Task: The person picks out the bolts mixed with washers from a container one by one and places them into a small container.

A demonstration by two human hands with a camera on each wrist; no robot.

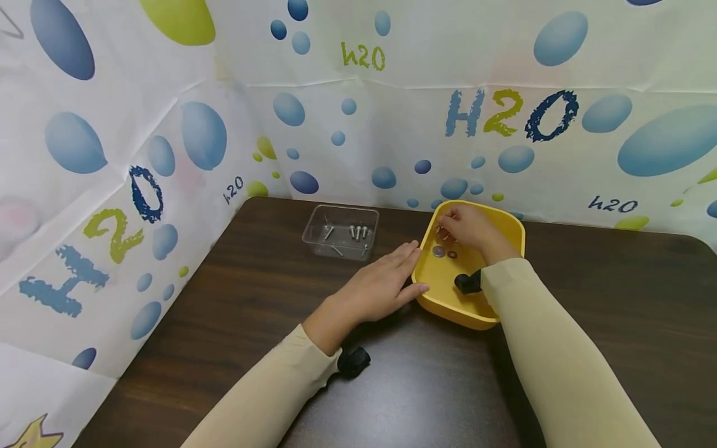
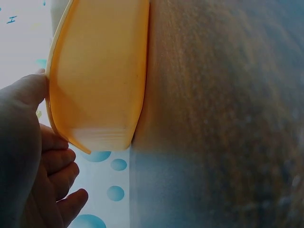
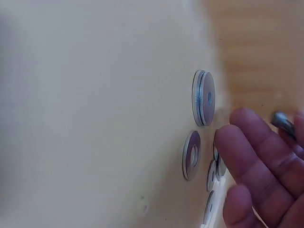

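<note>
My right hand (image 1: 467, 231) reaches down into a yellow plastic tray (image 1: 448, 316), near its far left side. In the right wrist view it pinches a small metal screw (image 3: 283, 122) at the right edge, only partly seen. Beside its fingers several flat metal washers (image 3: 192, 156) lie on the tray floor, two of them stacked. My left hand (image 1: 376, 285) rests against the tray's left rim, fingers stretched out in the head view, thumb touching the rim. Nothing is held in it.
Left of the tray stands a clear plastic box (image 1: 342, 249) with several metal screws (image 1: 358, 233) in it. Both stand on a dark wooden table (image 1: 252, 274) near its back edge. A white sheet (image 1: 403, 112) printed with blue drops hangs behind and along the left.
</note>
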